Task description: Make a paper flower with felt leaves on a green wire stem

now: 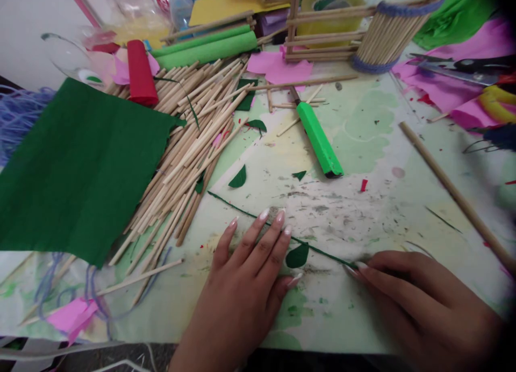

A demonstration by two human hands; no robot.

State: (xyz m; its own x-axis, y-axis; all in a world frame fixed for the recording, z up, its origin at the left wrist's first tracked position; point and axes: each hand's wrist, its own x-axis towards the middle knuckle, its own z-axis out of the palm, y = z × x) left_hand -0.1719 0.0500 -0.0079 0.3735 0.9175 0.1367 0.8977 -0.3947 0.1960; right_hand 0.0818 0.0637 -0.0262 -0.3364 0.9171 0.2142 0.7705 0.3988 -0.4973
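A thin green wrapped stem (326,255) lies slantwise across the table, with one green leaf (297,255) beside its middle. My left hand (252,254) rests flat over the stem, fingers stretched out and slightly spread. At the stem's right end, my right hand (419,291) pinches the tip between thumb and forefinger. Loose green paper leaf pieces (237,177) lie beyond my left hand. A craft knife with a bright green handle (319,138) lies farther back.
Many wooden sticks (189,141) are heaped at left, beside a dark green paper sheet (80,173). A red paper roll (142,73) stands behind them. A stick basket (379,38) is at the back. Scissors (463,65) lie back right, and a long stick (455,194) lies at right.
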